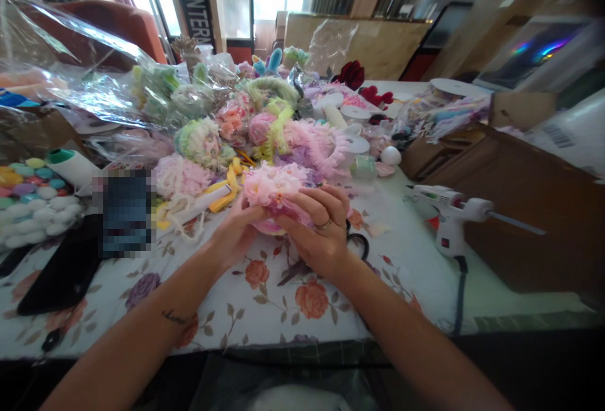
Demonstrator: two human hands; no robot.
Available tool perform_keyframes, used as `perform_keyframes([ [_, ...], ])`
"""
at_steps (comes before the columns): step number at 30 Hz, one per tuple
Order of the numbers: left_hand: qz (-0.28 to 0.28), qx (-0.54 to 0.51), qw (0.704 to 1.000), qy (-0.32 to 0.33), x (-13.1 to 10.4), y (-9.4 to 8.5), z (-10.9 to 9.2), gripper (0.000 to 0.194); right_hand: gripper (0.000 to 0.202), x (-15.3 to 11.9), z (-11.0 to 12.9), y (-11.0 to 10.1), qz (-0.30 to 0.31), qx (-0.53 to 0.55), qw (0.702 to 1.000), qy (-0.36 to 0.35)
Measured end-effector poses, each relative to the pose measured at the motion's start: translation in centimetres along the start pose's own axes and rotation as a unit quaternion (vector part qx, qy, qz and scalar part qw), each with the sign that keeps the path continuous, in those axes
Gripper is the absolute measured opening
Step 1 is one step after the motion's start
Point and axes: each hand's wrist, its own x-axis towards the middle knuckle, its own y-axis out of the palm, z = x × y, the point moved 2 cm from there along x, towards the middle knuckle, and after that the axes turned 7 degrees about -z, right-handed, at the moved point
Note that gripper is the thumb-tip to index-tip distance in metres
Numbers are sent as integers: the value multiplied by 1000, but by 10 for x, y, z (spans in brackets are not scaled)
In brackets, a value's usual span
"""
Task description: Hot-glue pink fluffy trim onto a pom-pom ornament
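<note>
Between both hands is a pink frilly ornament (275, 185) with lacy, flower-like trim on top; its exact kind is hard to make out. My left hand (240, 228) grips its left side, thumb along the near edge. On the right, my right hand (321, 225), with a ring on one finger, wraps its fingers over the other side. Black-handled scissors (359, 244) lie on the floral cloth (212, 316), partly hidden behind my right hand and wrist. Yellow ribbon (230, 187) lies just left of the ornament.
Farther back is a heap of ribbon, lace and yarn pieces (326, 143). A white glue gun (449, 212) stands at right beside a cardboard box (534, 209). On the left are a black phone (61, 266), a thread cone (70, 165) and bagged pompoms (40, 209).
</note>
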Motion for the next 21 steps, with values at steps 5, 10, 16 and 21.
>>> perform_keyframes([
  [5,9,13,1000,5,1,-1,-1,34,16,-2,-1,0,2,13,1000,4],
  [10,17,15,1000,9,1,1,-2,36,18,-3,-2,0,12,27,999,15],
  [16,24,10,1000,8,2,0,-3,49,13,1,-1,-1,28,41,995,82],
  [21,25,5,1000,6,1,0,-2,64,17,3,1,-2,23,42,994,95],
])
